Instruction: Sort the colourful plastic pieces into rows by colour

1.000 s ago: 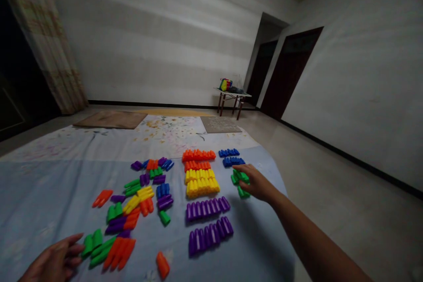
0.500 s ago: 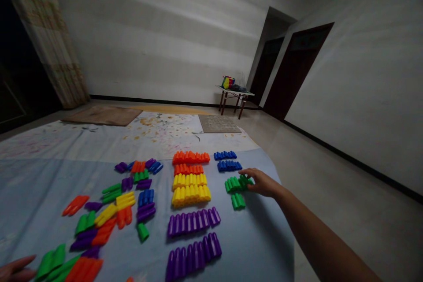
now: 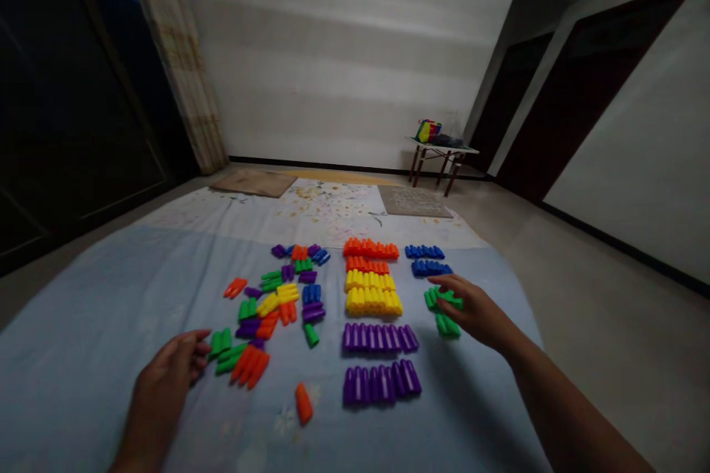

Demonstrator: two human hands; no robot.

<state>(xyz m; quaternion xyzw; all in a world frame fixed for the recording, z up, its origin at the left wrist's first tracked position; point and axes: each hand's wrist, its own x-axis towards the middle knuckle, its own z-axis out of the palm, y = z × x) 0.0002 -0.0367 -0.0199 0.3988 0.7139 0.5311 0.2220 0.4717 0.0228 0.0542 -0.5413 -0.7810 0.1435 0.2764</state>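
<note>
My right hand [image 3: 475,312], fingers apart, hovers over a short row of green bullet-shaped plastic pieces [image 3: 431,298], partly covering it. Just below lie more green pieces [image 3: 447,326]. At the left, my left hand [image 3: 169,378] has loosely bent fingers, their tips beside a pair of green pieces [image 3: 220,342] at the edge of a mixed pile; nothing shows in its grasp. Orange pieces [image 3: 251,366] lie close by in that pile. Between my hands are sorted rows: orange [image 3: 370,248], yellow [image 3: 373,301] and purple [image 3: 380,338]. Blue rows [image 3: 431,267] sit beyond my right hand.
A single orange piece [image 3: 303,403] lies near the front. The pieces rest on a light blue floral sheet [image 3: 255,429]. Farther off are a brown mat [image 3: 254,182], a grey patterned mat [image 3: 415,202] and a small table [image 3: 444,145] with a colourful bag.
The view has swung left, and much more of my left hand shows beside the pile. My right hand stays by the green row, its fingers spread above it.
</note>
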